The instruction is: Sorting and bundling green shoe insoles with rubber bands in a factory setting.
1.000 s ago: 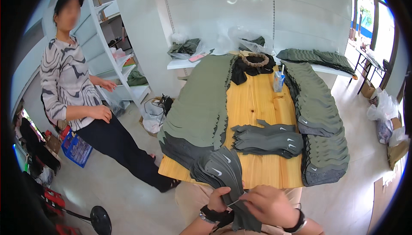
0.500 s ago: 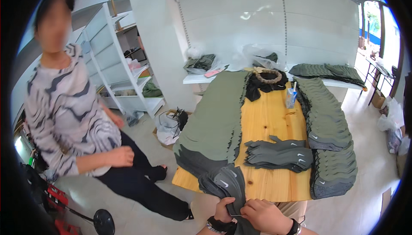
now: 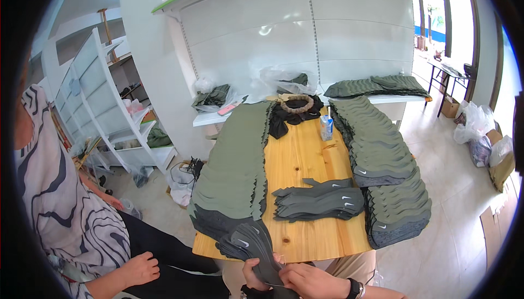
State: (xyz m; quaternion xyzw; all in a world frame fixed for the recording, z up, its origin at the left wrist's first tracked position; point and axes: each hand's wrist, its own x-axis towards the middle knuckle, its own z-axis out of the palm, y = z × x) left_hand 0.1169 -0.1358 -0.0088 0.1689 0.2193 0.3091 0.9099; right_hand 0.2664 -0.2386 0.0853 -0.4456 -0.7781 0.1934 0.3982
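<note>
A bundle of dark grey-green cut fabric pieces [image 3: 246, 240], each with a small white mark, hangs over the near left edge of the wooden table. My left hand [image 3: 252, 273] is closed around its lower part, the thumb on top. Pressed against the bundle's right side, my right hand [image 3: 308, 281] has its fingers pinched together. A thin pale strand [image 3: 277, 285] runs from those fingers across the fabric. The bundle's lower end is partly hidden by my hands and the picture's edge.
Long overlapping stacks of green fabric pieces line the table's left [image 3: 232, 157] and right [image 3: 382, 146]. Between them lie a smaller dark pile [image 3: 319, 201], a drink carton [image 3: 326, 128] and black cloth [image 3: 279, 124]. A person in a patterned top [image 3: 71, 190] stands close on my left.
The view has turned to the right, and the person on the left now appears nearer. My hands stay on the bundle, the right one still pinching at its side.
</note>
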